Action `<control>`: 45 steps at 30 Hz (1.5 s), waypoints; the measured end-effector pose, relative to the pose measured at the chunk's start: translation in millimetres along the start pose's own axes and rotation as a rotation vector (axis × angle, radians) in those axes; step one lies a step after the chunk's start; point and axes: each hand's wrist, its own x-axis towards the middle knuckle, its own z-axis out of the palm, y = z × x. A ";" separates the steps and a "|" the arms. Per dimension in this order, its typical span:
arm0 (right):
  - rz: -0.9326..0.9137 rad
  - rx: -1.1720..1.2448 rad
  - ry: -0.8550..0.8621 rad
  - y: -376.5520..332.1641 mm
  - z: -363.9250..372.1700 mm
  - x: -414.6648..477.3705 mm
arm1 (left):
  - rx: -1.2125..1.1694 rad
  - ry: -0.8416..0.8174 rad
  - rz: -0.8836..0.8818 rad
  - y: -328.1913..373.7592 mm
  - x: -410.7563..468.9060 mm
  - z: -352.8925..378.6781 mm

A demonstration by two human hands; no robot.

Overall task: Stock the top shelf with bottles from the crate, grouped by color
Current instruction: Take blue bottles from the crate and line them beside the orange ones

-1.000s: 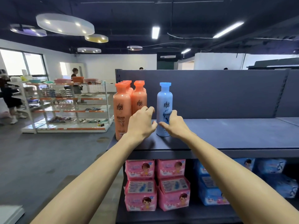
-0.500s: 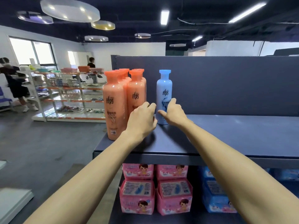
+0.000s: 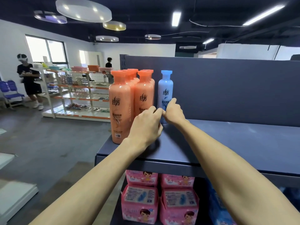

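- Orange bottles [image 3: 120, 108] stand grouped at the left end of the top shelf [image 3: 227, 143], running from its front edge to the back.
- One blue bottle [image 3: 165, 88] stands just beside them, near the back; the blue group looks barely begun.
- Right hand [image 3: 173, 112]: fingers against the blue bottle's lower part, grip unclear.
- Left hand [image 3: 146, 127]: loosely curled, holding nothing.
- The crate is out of view.

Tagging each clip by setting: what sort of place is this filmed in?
Probably a shop, or a mock-up of one: a dark shelf unit holding orange bottles and a blue bottle, pink packaged goods on the shelf below, and another stocked rack across the floor.
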 end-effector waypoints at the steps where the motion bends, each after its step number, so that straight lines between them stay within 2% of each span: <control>1: 0.002 0.001 0.001 -0.2 1.3 1.1 | -0.004 0.004 -0.001 -0.8 -0.1 0.1; 19: 0.014 0.028 0.080 -5.4 14.3 11.2 | -0.023 -0.034 0.020 -5.2 3.1 -1.7; 24: 0.043 0.046 0.042 -8.6 10.0 8.5 | -0.033 -0.037 0.026 -3.5 -2.6 -7.1; 28: 0.127 -0.053 -0.060 -11.7 -11.3 -2.6 | -0.019 -0.064 0.040 -3.5 -9.4 -16.8; 31: 0.083 -0.153 -0.106 -13.9 -24.5 -20.4 | 0.005 -0.086 0.028 -2.3 -10.7 -27.2; 37: -0.049 -0.261 -0.089 -32.2 -40.7 -59.6 | -0.001 -0.104 -0.001 1.5 -16.6 -49.6; 45: -0.104 -0.409 -0.025 -44.9 -61.7 -127.8 | -0.092 -0.135 0.025 -4.9 -33.1 -71.8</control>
